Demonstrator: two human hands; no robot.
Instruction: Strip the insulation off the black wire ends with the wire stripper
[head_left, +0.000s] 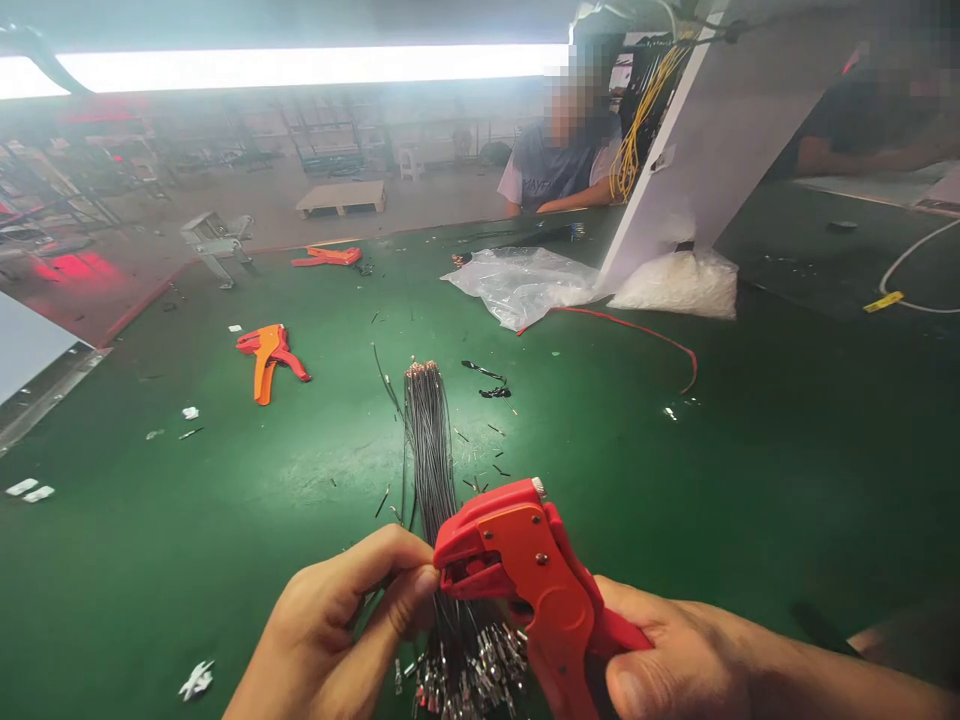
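My right hand [667, 650] is wrapped round the handles of a red and orange wire stripper [536, 560], its jaws pointing left. My left hand [352, 620] is closed, thumb and forefinger pinched right at the jaw tip on what looks like a black wire, mostly hidden by the fingers. Beneath the tool a bundle of black wires [429, 440] runs lengthwise on the green table [225, 560]. Copper shows at the bundle's far ends, and metal terminals [472, 670] crowd its near ends.
Another wire stripper [270, 360] lies at left, with a similar tool [330, 257] farther back. Wire scraps [480, 485] are scattered beside the bundle. Behind are a clear plastic bag [525, 280], a bag of white pieces [679, 283] and a red wire [637, 325]. A person [562, 165] sits across.
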